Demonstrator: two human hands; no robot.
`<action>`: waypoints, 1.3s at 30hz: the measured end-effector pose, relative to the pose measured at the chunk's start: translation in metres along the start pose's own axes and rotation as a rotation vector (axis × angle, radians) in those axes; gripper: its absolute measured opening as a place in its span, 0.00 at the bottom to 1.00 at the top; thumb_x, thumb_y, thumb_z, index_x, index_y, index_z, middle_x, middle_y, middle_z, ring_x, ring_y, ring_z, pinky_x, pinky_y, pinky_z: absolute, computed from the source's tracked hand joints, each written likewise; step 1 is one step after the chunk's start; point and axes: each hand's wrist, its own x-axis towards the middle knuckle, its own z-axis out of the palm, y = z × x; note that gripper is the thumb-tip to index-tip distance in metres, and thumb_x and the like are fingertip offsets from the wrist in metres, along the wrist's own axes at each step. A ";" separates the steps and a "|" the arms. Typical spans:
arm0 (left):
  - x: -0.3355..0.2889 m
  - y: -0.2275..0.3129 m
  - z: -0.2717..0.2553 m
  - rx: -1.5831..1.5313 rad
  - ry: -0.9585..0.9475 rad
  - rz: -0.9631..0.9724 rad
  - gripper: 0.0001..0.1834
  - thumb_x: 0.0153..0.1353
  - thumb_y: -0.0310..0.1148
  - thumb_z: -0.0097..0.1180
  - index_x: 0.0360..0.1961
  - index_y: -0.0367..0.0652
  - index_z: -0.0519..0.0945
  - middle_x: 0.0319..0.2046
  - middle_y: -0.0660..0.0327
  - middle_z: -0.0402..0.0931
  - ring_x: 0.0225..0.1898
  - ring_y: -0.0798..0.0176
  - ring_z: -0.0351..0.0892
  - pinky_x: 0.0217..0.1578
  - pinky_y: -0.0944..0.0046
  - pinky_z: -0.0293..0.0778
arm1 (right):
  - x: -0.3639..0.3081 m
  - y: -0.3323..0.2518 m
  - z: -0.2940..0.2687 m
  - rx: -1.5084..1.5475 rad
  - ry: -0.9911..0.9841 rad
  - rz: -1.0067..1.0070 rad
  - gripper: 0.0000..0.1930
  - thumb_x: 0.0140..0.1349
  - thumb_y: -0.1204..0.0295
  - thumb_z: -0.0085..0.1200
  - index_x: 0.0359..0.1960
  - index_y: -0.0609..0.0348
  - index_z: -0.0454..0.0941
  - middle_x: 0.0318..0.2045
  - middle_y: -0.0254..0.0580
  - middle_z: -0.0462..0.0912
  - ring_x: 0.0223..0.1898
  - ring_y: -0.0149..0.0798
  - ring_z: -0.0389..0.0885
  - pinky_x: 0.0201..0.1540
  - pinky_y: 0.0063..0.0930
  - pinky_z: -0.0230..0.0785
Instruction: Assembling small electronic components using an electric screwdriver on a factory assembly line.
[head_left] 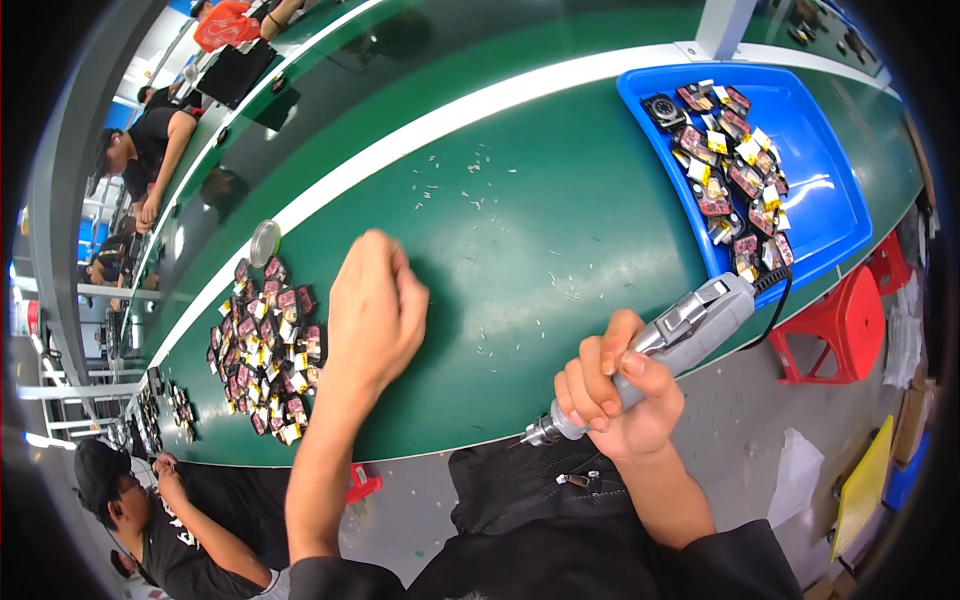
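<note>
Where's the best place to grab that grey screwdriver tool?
Probably round the slim grey barrel of the electric screwdriver, just behind its metal tip, coming from the side. That part is narrow and round enough for fingers to wrap, as the right hand shows. The far end is bulkier and carries the cable.

The bench top (520,230) is covered in a smooth green mat with a dull sheen, edged by a glossy white strip (480,105). The power screwdriver (660,345) is cased in grey plastic with a bright metal tip — its cord is black rubber. The tray (830,190) is moulded in glossy blue plastic — the stools (845,325) in red.
</note>
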 end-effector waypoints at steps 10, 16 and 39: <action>-0.092 0.071 -0.009 -0.709 0.038 -0.283 0.02 0.59 0.16 0.52 0.32 0.31 0.73 0.29 0.52 0.75 0.29 0.60 0.75 0.32 0.65 0.71 | -0.002 -0.007 0.012 -0.025 -0.004 -0.077 0.08 0.67 0.67 0.42 0.32 0.56 0.65 0.14 0.31 0.63 0.13 0.28 0.62 0.23 0.28 0.61; -0.111 0.095 0.000 -1.585 0.172 -0.504 0.02 0.59 0.16 0.56 0.34 0.29 0.76 0.35 0.47 0.76 0.33 0.61 0.77 0.33 0.66 0.76 | 0.002 -0.013 0.039 0.024 -0.044 -0.236 0.08 0.69 0.66 0.42 0.35 0.57 0.66 0.15 0.31 0.62 0.14 0.27 0.62 0.25 0.25 0.61; -0.116 0.094 0.011 -1.772 0.102 -0.464 0.06 0.64 0.24 0.56 0.34 0.30 0.76 0.31 0.48 0.75 0.29 0.62 0.76 0.33 0.64 0.75 | -0.005 -0.012 0.039 0.013 -0.060 -0.271 0.09 0.68 0.65 0.44 0.33 0.57 0.66 0.15 0.31 0.62 0.14 0.28 0.62 0.24 0.26 0.62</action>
